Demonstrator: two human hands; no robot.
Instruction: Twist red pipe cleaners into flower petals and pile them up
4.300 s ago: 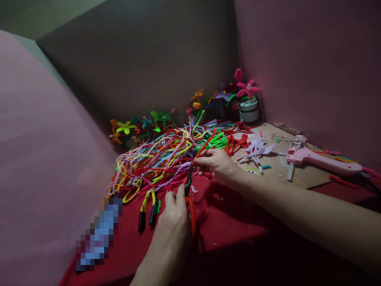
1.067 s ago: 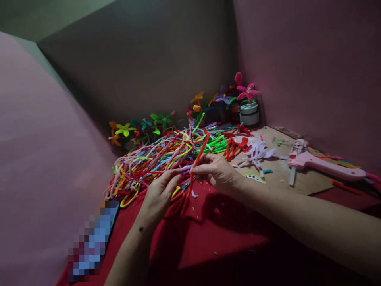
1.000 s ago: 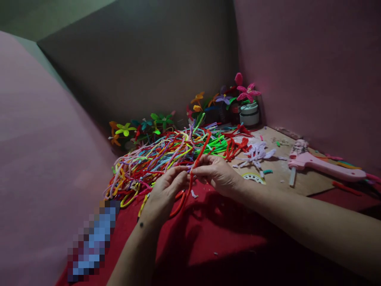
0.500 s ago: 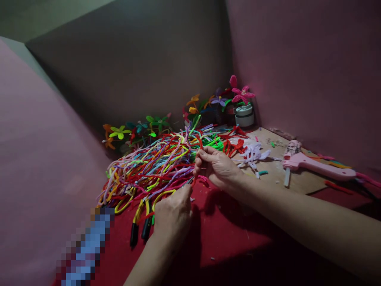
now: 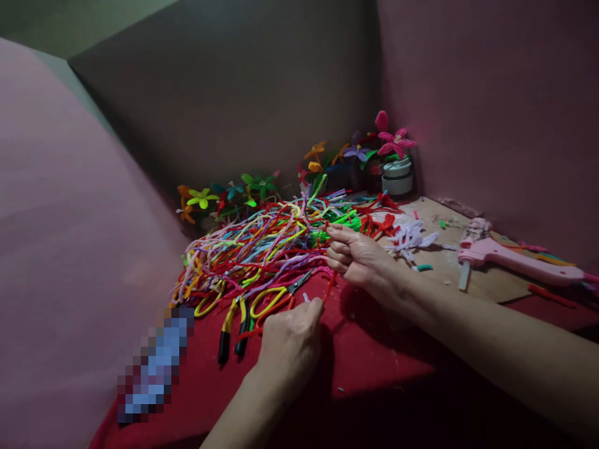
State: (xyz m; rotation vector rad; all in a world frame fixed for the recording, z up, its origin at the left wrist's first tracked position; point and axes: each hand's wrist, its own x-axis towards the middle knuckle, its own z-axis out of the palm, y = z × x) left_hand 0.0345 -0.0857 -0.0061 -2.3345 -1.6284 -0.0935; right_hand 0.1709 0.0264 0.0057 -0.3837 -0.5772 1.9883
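A red pipe cleaner runs between my two hands over the red cloth. My left hand is closed on its lower part, and a red length also sticks out to the left of that fist. Farther up, my right hand pinches the same pipe cleaner, with a short red end showing above the thumb. Scissors with yellow handles lie just beyond my left hand, beside yellow-and-black pliers. Behind both hands spreads a big heap of multicoloured pipe cleaners.
A pink glue gun rests on a brown board at the right, near a white pipe-cleaner piece and red ones. Pipe-cleaner flowers and a pale lidded jar line the back. A pixelated patch covers something at left.
My hands have drawn apart, so more of the red pipe cleaner shows between them. The scissors' blades have come into sight. The whole view has shifted slightly.
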